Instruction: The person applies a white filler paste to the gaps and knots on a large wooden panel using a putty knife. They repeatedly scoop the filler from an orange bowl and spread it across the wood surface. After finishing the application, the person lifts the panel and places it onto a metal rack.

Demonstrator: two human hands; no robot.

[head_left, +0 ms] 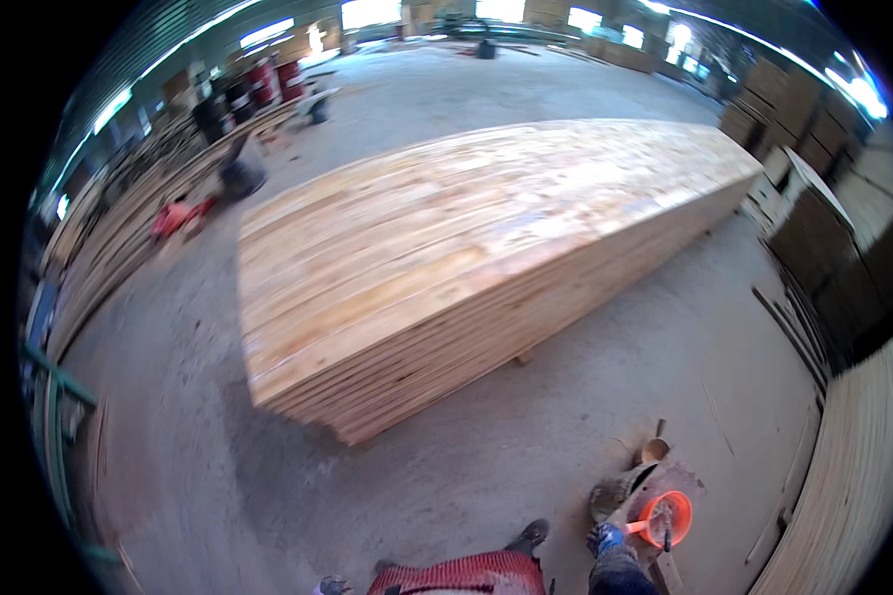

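Observation:
At the lower right, my right hand (605, 539), in a blue and grey glove, is closed at the handle of an orange dipper (681, 508). A brownish residue and a dark stick-like thing show inside the dipper. Right beside it stands a grimy grey bucket (610, 496). Just beyond lies a small round brown pan (655, 451) with a short handle. My left hand (334, 586), also gloved, barely enters at the lower edge; its fingers are cut off from view.
A long stack of pale wood boards (486, 228) fills the middle. More boards (843, 486) stand at the right edge, near dark strips (792, 332) on the floor. Green metal framing (62, 426), a dark bucket (242, 169) and red drums (290, 81) are on the left.

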